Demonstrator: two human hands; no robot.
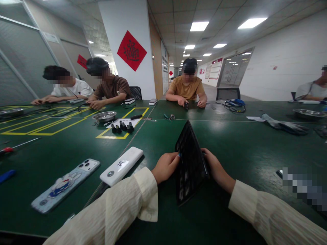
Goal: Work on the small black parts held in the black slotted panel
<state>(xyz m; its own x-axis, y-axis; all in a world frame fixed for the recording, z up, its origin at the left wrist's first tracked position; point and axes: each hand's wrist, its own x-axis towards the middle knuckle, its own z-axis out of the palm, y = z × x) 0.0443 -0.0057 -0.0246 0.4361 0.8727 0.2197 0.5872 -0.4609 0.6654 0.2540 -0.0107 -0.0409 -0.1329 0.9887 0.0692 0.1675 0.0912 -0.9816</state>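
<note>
A flat black panel (189, 163) with a glossy face and faint grid-like marks stands tilted on edge above the green table. What kind of thing it is I cannot tell. My left hand (167, 166) grips its left side, thumb against the face. From the right, my right hand (217, 168) holds the other side, with its fingertips partly hidden behind the panel. To the left of my left hand lie a white power bank (122, 166) and a phone in a blue cartoon case (66, 185).
Several black cylindrical parts (123, 127) stand beside a metal bowl (104, 116). Pliers (168, 117) lie farther back, gloves (283, 125) at the right, a screwdriver (7, 149) at the left. A pixelated object (304, 189) lies near my right arm. Several people sit around the table.
</note>
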